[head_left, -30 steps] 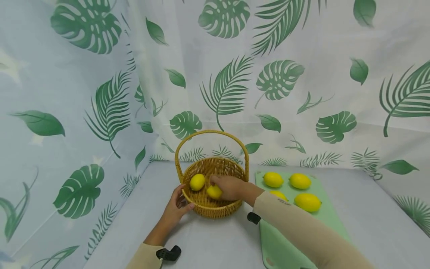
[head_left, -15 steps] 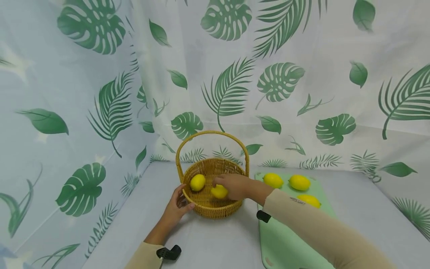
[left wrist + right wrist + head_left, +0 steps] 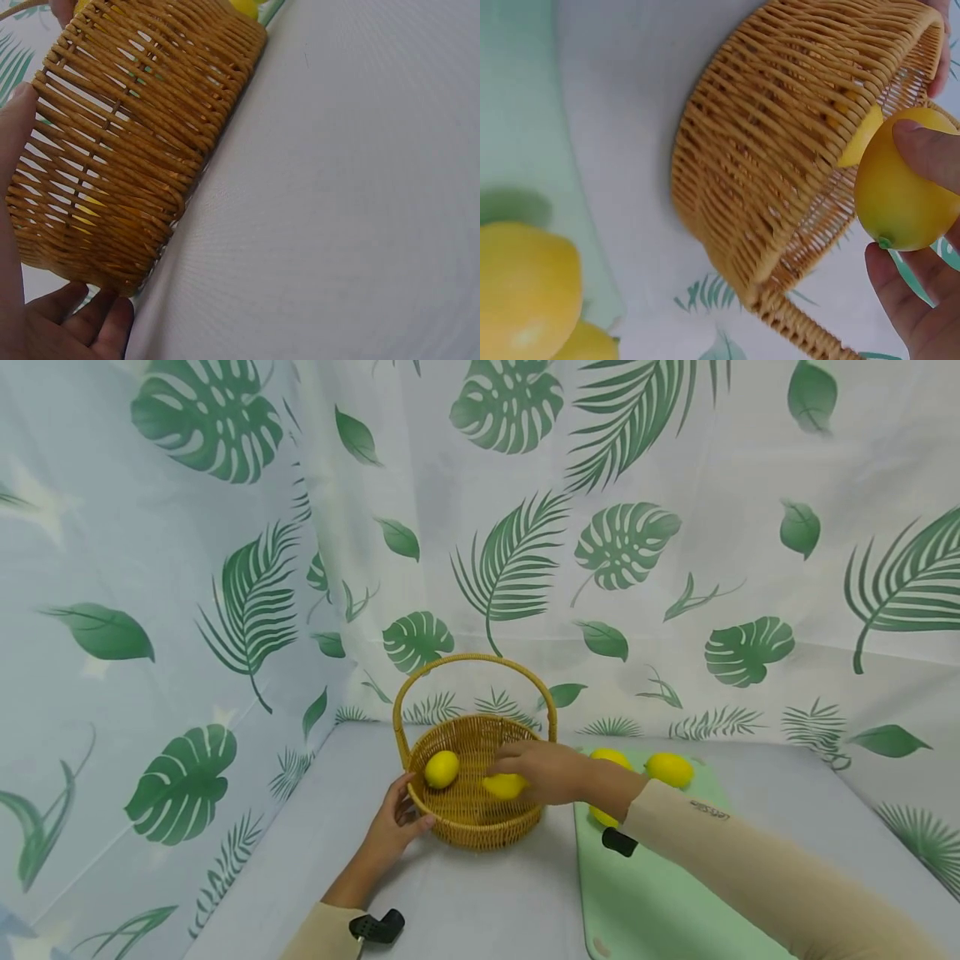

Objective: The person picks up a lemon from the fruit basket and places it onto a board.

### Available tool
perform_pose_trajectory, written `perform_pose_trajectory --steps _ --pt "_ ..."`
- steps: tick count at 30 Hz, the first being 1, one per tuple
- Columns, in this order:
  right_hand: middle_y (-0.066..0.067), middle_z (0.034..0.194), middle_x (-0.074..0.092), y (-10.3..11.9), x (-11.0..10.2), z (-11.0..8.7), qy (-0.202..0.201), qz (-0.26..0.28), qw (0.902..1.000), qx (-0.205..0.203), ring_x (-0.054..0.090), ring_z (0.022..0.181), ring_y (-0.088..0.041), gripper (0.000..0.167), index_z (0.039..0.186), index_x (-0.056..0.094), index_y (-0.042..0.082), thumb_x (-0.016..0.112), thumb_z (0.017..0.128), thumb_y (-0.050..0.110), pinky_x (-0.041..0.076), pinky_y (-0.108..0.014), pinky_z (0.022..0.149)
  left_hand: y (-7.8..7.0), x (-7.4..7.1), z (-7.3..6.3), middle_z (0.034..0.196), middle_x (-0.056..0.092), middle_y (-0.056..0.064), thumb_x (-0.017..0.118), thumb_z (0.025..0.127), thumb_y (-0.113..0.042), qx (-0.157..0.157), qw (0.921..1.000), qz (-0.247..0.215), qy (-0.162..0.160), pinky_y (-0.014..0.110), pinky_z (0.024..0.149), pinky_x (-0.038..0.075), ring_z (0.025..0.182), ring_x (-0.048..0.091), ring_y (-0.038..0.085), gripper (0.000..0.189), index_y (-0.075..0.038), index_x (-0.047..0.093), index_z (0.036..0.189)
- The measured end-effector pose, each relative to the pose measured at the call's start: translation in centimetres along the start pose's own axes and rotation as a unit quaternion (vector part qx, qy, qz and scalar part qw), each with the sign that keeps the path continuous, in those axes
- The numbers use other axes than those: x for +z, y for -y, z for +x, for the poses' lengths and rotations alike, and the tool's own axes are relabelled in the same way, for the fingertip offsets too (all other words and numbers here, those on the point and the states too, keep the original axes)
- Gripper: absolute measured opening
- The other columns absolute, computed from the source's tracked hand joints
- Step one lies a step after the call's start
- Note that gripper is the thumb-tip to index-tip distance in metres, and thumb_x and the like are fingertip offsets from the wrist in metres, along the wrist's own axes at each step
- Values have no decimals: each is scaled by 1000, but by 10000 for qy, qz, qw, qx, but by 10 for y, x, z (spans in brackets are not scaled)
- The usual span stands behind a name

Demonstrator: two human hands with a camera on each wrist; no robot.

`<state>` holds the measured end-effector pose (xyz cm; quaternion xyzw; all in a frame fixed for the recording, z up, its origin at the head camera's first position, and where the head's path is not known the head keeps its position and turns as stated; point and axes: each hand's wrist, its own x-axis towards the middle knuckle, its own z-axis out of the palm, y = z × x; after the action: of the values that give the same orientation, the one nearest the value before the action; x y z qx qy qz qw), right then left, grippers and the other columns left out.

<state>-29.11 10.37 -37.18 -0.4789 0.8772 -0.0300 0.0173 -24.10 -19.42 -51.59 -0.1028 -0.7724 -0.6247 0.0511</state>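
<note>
My right hand (image 3: pixel 558 770) holds a yellow lemon (image 3: pixel 504 787) over the right part of the wicker basket (image 3: pixel 480 837). In the right wrist view that lemon (image 3: pixel 900 187) is gripped between thumb and fingers, just above the rim. Inside the basket, at the left, lies another lemon (image 3: pixel 442 769). My left hand (image 3: pixel 390 828) grips the basket's near left side. The left wrist view shows its thumb at the rim and its curled fingers (image 3: pixel 86 319) low against the woven wall.
A light green cutting board (image 3: pixel 637 893) lies right of the basket. On it rest a back lemon (image 3: pixel 670 770), a lemon beside it (image 3: pixel 611 756) and a nearer lemon (image 3: pixel 602 817), the last two partly behind my right arm. The basket's tall handle (image 3: pixel 472 657) arches over it.
My right hand has moved right with the lemon, from the basket's middle toward its right rim. The left hand and the basket have stayed in place.
</note>
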Motion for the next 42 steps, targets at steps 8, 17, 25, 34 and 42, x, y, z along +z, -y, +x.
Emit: perform_pose_trajectory --steps 8,17,25,34,42 --pt "0 141 51 -5 -14 -20 26 -54 10000 -56 45 130 -24 56 135 58 29 76 85 12 46 -42 100 -10 0 -2 155 25 22 72 90 -12 -84 9998 -69 189 54 111 28 136 35 41 82 -12 22 154" --pt "2 139 52 -15 -29 -42 -18 68 9999 110 46 129 -27 54 134 59 26 77 85 11 45 -47 101 -33 -3 -9 154 26 24 73 89 -13 -144 9994 -112 279 54 111 28 135 34 43 82 -8 22 154" --pt "3 136 55 -21 -30 -61 52 30 9999 158 48 126 -26 56 133 60 26 78 83 11 46 -46 100 -32 -2 -8 154 24 25 72 89 -11 -139 9994 -140 295 54 111 27 136 33 43 82 -8 21 154" --pt "0 136 55 -33 -27 -84 11 34 9992 393 48 127 -29 54 133 60 28 78 83 12 46 -50 99 -32 -3 -8 154 25 23 73 89 -12 -145 9995 -144 258 54 111 28 136 33 42 82 -9 23 154" --pt "-1 138 54 -37 -26 -106 -169 236 9978 591 49 126 -29 52 130 62 28 78 83 13 49 -48 95 -14 -3 -2 154 29 19 75 88 -18 -89 9998 -64 140 52 111 30 135 37 37 83 -14 25 153"
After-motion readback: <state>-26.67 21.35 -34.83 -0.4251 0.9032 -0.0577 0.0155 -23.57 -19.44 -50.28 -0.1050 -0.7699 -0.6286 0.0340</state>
